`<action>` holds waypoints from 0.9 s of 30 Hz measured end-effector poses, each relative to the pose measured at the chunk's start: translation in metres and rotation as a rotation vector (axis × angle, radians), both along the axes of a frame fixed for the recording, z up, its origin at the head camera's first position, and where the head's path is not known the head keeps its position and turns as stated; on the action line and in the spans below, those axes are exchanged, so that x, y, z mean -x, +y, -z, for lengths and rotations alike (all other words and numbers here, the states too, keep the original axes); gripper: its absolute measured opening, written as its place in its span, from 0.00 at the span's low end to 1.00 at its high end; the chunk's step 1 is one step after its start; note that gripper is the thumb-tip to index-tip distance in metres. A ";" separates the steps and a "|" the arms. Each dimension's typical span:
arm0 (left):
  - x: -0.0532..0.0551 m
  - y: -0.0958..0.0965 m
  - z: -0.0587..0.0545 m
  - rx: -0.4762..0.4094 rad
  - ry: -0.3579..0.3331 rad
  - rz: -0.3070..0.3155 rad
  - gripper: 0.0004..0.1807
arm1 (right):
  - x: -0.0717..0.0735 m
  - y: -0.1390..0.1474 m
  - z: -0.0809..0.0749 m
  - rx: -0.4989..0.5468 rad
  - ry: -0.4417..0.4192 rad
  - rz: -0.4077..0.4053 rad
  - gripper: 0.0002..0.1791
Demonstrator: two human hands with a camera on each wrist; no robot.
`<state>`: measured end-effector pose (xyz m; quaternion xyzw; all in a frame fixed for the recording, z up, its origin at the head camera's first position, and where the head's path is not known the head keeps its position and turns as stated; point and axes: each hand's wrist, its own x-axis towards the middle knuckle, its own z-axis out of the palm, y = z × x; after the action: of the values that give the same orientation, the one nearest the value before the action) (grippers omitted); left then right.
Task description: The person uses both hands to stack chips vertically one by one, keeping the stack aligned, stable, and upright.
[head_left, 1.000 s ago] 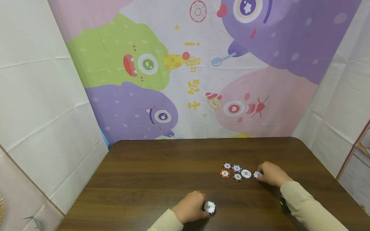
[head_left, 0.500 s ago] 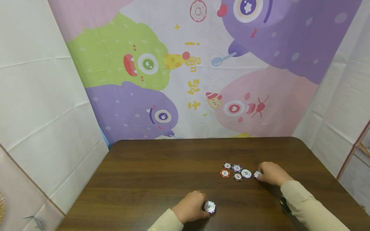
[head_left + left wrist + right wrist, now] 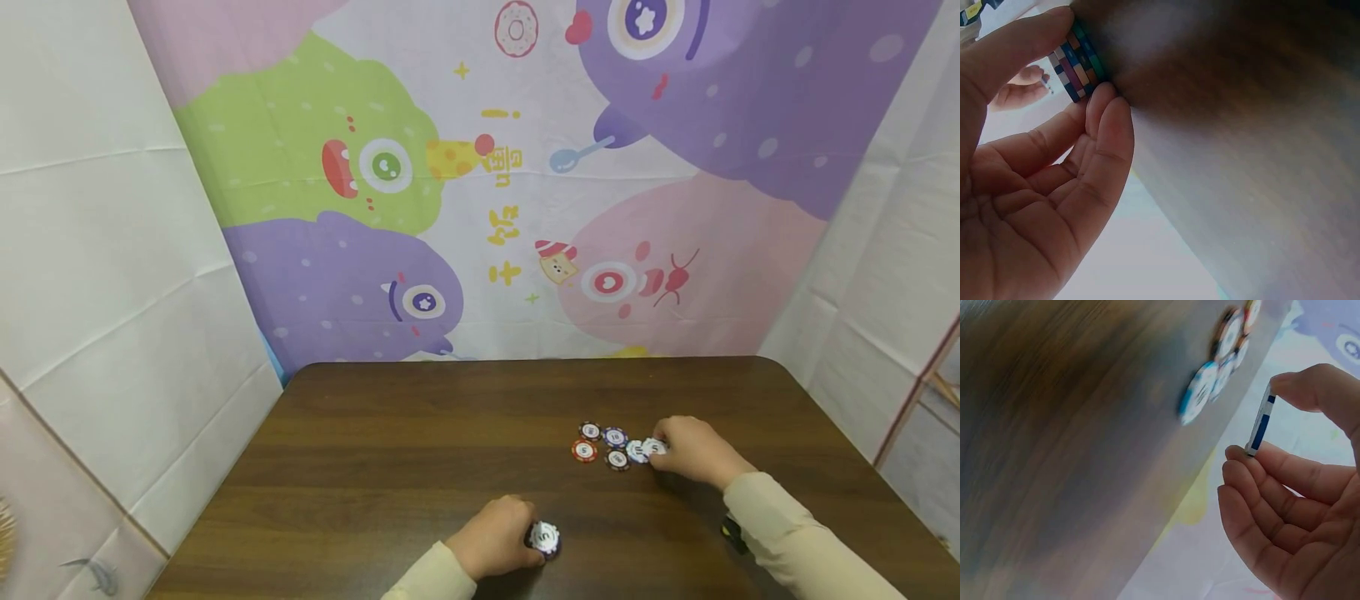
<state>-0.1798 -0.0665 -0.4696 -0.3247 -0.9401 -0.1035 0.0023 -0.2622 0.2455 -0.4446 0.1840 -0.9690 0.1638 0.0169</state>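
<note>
In the head view my left hand (image 3: 495, 536) grips a short stack of poker chips (image 3: 544, 538), topped by a white one marked 5. Thumb and fingertips hold the stack's edges (image 3: 1077, 65) in the left wrist view. My right hand (image 3: 697, 450) pinches a single white poker chip (image 3: 655, 448), edged with dark blue (image 3: 1261, 428) and lifted off the table. From the head it overlaps a light-blue chip (image 3: 636, 452) lying flat. Beside that lie a purple chip (image 3: 615, 437), a red chip (image 3: 583, 451) and two dark chips (image 3: 618, 460).
A brown wooden table (image 3: 390, 450) carries everything, its far edge meeting a cartoon-printed cloth (image 3: 517, 317). White cloth panels (image 3: 135, 250) hang at both sides. A dark band (image 3: 733, 535) shows under my right sleeve.
My right hand has lifted its chip and moved left, over the edge of the light-blue chip. The left hand and its stack stay where they were.
</note>
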 end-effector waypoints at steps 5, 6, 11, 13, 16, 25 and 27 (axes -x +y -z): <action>0.000 0.000 0.001 -0.002 0.000 0.000 0.14 | -0.007 -0.016 -0.005 0.023 0.031 -0.028 0.09; 0.000 0.000 0.001 -0.003 0.000 0.000 0.14 | -0.008 -0.019 -0.006 0.023 0.037 -0.036 0.10; 0.000 0.000 0.001 -0.002 0.001 0.001 0.14 | -0.015 -0.035 -0.009 0.019 0.057 -0.073 0.11; 0.000 0.000 0.001 -0.001 0.005 0.000 0.14 | -0.018 -0.041 -0.009 0.025 0.061 -0.098 0.11; 0.000 0.000 0.001 -0.002 0.006 -0.002 0.14 | -0.023 -0.051 -0.009 0.046 0.063 -0.149 0.10; 0.001 0.000 0.001 -0.004 -0.001 -0.004 0.14 | -0.038 -0.080 -0.006 0.068 0.075 -0.326 0.10; 0.001 0.000 0.001 -0.004 -0.004 -0.004 0.14 | -0.041 -0.085 -0.005 0.066 0.063 -0.355 0.10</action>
<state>-0.1804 -0.0664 -0.4707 -0.3225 -0.9406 -0.1062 0.0013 -0.2211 0.1603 -0.4391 0.3564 -0.9145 0.1898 0.0243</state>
